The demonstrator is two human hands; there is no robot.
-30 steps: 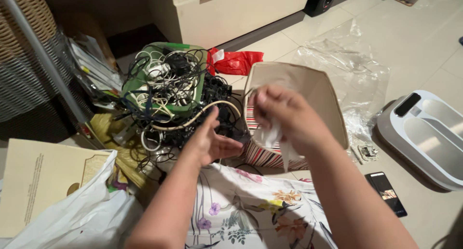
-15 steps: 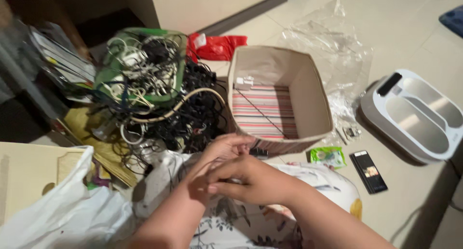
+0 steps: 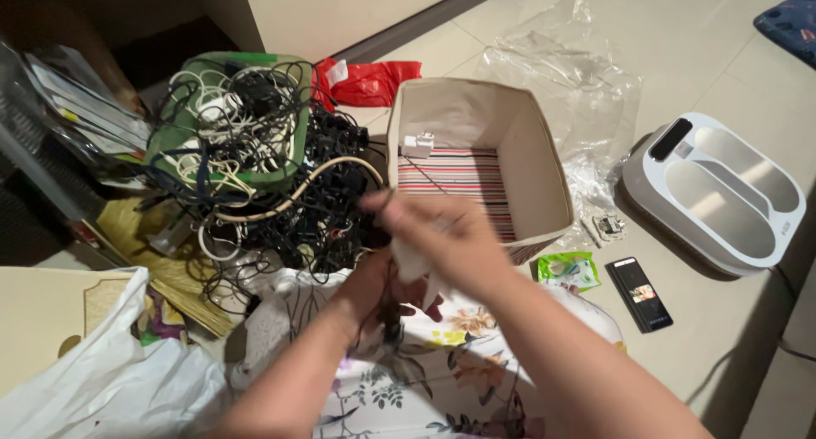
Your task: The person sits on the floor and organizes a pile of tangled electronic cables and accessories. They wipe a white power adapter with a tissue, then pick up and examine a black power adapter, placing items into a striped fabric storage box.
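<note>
Since half a second ago the right hand (image 3: 442,235) has lifted from beside the left and now sits above it, blurred, fingers pinched on a white cloth (image 3: 414,265) that hangs down from the grip. Left hand (image 3: 374,290) lies beneath, over the floral fabric (image 3: 442,379), closed around a dark cable (image 3: 389,316). The cable's visible length runs near upright, from between the two hands down to the fabric; its end is too blurred to tell. Camera view barely shifted. Striped fabric box (image 3: 544,167) stands open just beyond the hands; tangled cable pile (image 3: 272,184) to its left, phone (image 3: 639,293) on the tiles at right.
</note>
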